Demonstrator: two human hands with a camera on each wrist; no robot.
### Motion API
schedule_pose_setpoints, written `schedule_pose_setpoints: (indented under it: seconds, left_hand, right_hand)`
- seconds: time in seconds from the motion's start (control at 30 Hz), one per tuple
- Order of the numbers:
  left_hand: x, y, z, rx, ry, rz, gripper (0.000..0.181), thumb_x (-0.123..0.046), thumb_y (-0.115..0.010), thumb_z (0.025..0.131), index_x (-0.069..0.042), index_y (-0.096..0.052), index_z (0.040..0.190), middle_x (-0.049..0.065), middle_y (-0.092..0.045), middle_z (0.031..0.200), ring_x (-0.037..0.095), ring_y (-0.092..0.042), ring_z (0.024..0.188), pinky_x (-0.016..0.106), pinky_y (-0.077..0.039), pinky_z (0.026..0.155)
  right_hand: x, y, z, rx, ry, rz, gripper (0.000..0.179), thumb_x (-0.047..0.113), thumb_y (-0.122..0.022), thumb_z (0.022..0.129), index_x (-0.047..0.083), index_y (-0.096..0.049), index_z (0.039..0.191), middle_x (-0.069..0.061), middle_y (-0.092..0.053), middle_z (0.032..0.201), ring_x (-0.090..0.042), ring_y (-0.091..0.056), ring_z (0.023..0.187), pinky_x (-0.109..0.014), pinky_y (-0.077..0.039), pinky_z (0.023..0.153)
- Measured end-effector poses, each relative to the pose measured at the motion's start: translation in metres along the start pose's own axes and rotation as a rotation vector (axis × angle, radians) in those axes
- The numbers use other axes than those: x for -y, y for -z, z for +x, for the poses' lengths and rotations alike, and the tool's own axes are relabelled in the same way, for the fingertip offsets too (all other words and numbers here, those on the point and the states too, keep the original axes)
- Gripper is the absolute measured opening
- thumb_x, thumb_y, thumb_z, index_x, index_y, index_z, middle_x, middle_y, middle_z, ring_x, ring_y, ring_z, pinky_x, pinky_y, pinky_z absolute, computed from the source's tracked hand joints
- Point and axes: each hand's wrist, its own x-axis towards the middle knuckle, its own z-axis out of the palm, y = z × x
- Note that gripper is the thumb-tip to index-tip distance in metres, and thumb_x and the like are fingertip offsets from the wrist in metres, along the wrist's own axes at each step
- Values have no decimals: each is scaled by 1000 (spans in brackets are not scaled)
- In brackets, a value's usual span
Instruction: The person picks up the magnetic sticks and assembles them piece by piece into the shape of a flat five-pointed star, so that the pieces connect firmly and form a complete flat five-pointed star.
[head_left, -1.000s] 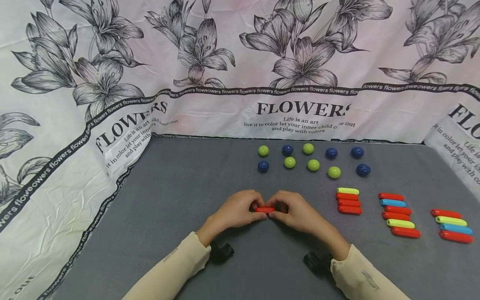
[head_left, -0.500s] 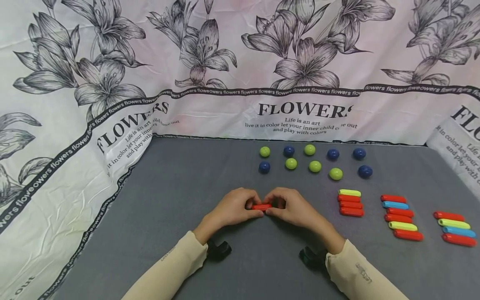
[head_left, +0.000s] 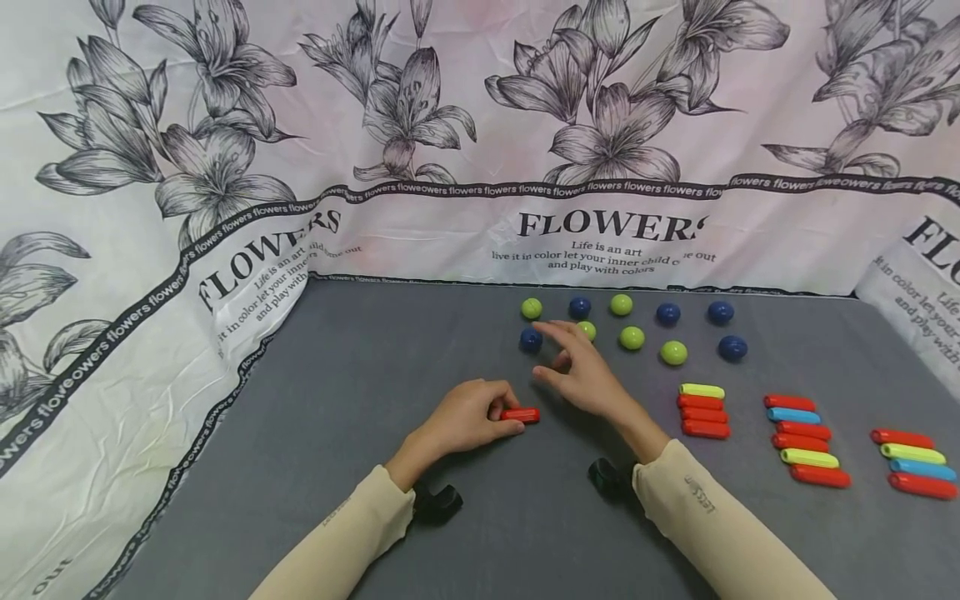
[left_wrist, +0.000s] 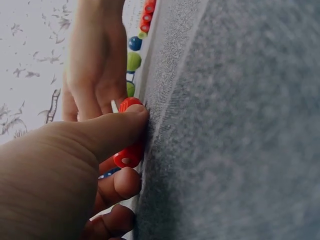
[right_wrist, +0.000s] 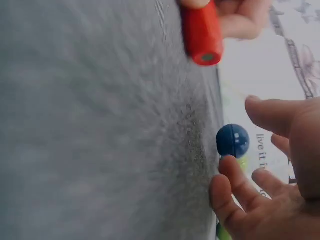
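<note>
Head view: left hand (head_left: 465, 417) fingers pinch red stick (head_left: 521, 414); right hand (head_left: 581, 375) fingers seemingly apart.

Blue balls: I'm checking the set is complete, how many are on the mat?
5. Back row: three. Front row: one at the left end, one at the right end. None seems hidden.

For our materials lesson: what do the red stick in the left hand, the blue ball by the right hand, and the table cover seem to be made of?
Red stick: probably smooth moulded plastic, with an even colour and a soft sheen.
Blue ball: looks like glossy plastic or coated metal; it shows bright highlights.
Table cover: grey matte felt-like cloth with a fuzzy, fibrous surface.
</note>
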Motion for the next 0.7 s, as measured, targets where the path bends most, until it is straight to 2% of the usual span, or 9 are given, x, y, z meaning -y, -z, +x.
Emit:
schedule_pose_setpoints:
  seconds: [0.07, 0.13, 0.2, 0.3, 0.4, 0.47, 0.6, 0.7]
  left_hand:
    - [0, -1, 0, 1, -4, 2, 19, -38, -78, 90, -22, -72, 98, -12, -54, 69, 5, -46, 62, 21, -38, 63]
    - [0, -2, 0, -1, -12, 9, 19, -38, -78, 90, -22, -71, 98, -12, -54, 69, 4, -46, 63, 21, -37, 64]
    - [-1, -3, 1, -11, -23, 18, 19, -38, -77, 91, -21, -71, 98, -11, -53, 68, 5, -45, 63, 21, -37, 65]
    - [-2, -3, 2, -29, -31, 17, 18, -36, -76, 92, -21, -70, 97, -10, -53, 68, 5, -45, 62, 22, -37, 65]
    - [-3, -4, 2, -45, -14, -2, 17, -34, -74, 94, -19, -68, 97, -9, -53, 69, 6, -45, 60, 21, -38, 62]
    - [-4, -5, 1, -56, 4, -22, 16, -33, -72, 96, -18, -66, 98, -8, -53, 70, 5, -46, 58, 21, -38, 59]
    - [-6, -6, 0, -84, 27, -35, 15, -32, -70, 97, -17, -64, 98, -7, -54, 69, 6, -45, 56, 21, -38, 57]
    - [-6, -5, -1, -95, 34, -35, 16, -32, -70, 97, -16, -65, 99, -6, -54, 69, 6, -46, 56, 22, -38, 56]
  right_hand:
    - [1, -2, 6, 53, -3, -49, 66, 9, -73, 93, 10, -45, 153, -25, -37, 156, -23, -60, 83, -38, -51, 77]
    - [3, -3, 11, 90, 0, -108, 62, 9, -69, 96, 10, -46, 153, -26, -42, 151, -26, -60, 87, -43, -52, 79]
    - [6, -4, 15, 98, 4, -150, 52, 8, -66, 97, 9, -52, 148, -24, -53, 140, -29, -62, 91, -47, -52, 82]
    - [7, -4, 14, 88, 24, -181, 40, 7, -65, 98, 9, -62, 138, -19, -63, 117, -26, -59, 89, -43, -49, 81]
    - [4, 0, 5, 104, 46, -128, 35, 8, -66, 97, 8, -65, 132, -15, -63, 106, -19, -53, 77, -35, -45, 72]
    - [1, 3, -5, 129, 49, -60, 34, 10, -67, 98, 8, -65, 132, -14, -65, 108, -14, -51, 75, -30, -44, 70]
    - [-4, 9, -25, 166, 9, 98, 35, 14, -64, 101, 7, -61, 135, -13, -68, 120, -9, -58, 78, -27, -49, 72]
    - [-6, 10, -36, 169, -30, 165, 36, 16, -64, 101, 8, -60, 136, -11, -69, 111, -9, -59, 75, -26, -49, 68]
